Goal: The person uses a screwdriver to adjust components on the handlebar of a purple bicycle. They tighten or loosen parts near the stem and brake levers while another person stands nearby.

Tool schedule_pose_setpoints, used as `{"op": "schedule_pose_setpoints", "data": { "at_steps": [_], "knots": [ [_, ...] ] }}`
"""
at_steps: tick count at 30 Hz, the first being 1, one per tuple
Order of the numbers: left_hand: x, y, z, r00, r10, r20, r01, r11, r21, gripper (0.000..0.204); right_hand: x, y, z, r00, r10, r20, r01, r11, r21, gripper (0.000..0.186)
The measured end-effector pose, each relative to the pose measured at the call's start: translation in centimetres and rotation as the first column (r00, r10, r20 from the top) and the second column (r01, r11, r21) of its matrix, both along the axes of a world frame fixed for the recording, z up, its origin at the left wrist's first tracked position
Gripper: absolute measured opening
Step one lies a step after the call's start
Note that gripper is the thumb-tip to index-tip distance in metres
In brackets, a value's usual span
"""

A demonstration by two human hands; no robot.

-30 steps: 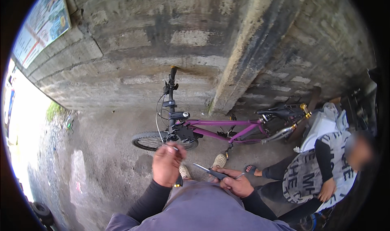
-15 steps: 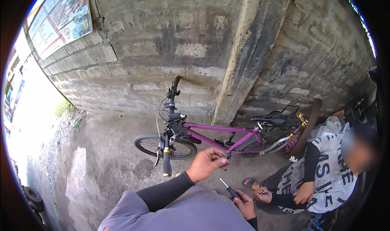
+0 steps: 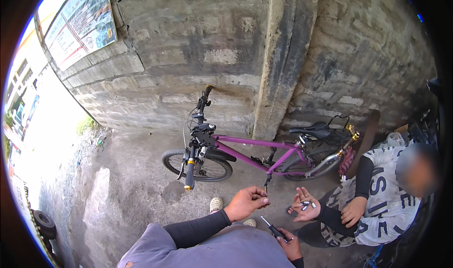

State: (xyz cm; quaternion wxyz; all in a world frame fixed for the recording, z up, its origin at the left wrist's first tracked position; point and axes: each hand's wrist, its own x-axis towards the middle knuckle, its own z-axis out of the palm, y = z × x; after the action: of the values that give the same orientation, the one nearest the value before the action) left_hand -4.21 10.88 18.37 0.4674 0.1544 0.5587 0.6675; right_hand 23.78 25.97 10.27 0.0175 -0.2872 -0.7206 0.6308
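Note:
My left hand (image 3: 246,203) is pinched near the middle, above the pedal side of the purple bicycle (image 3: 247,151); what its fingertips hold is too small to make out. My right hand (image 3: 288,244) grips a screwdriver (image 3: 274,230) with a dark handle, its metal shaft pointing up and left. Just right of my left hand, a seated person's open palm (image 3: 308,212) holds several small silver metal pieces (image 3: 311,205). That person's other hand (image 3: 354,210) rests near their forearm.
A concrete block wall (image 3: 207,37) with a pillar (image 3: 283,65) stands behind the bicycle, a signboard (image 3: 80,27) on it. Tires (image 3: 43,223) lie at the left edge. The person (image 3: 387,197) sits close on my right, beside piled bags (image 3: 396,139) and dark items.
My left hand has moved right, from beside the bicycle's front toward the other person. That person's palm has turned up and opened, showing the small pieces. The bicycle appears farther below my view's top.

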Motion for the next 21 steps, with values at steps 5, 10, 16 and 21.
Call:
{"op": "schedule_pose_setpoints", "data": {
  "at_steps": [5, 10, 16, 21],
  "knots": [
    [-0.4, -1.4, -0.3, 0.999, 0.006, -0.032, -0.005, 1.0, 0.007, 0.023, -1.9, -0.7, 0.8, 1.0, 0.014, -0.005, -0.014, 1.0, 0.01, 0.036],
    [-2.5, -3.4, -0.5, 1.0, 0.023, 0.004, -0.023, 1.0, 0.0, 0.023, -4.4, -2.0, 2.2, 0.999, 0.041, 0.017, -0.043, 0.991, 0.128, 0.038],
    [-6.4, -6.1, -1.3, 0.999, -0.006, 0.049, 0.007, 1.0, -0.007, 0.023, -8.0, -4.8, 2.1, 0.999, -0.053, 0.01, 0.054, 0.996, -0.073, 0.041],
    [-9.2, -7.5, -1.6, 0.998, -0.019, 0.059, 0.019, 1.0, 0.008, 0.024, -10.9, -6.9, 2.8, 0.995, -0.092, -0.031, 0.089, 0.991, -0.099, 0.04]
  ]
}}
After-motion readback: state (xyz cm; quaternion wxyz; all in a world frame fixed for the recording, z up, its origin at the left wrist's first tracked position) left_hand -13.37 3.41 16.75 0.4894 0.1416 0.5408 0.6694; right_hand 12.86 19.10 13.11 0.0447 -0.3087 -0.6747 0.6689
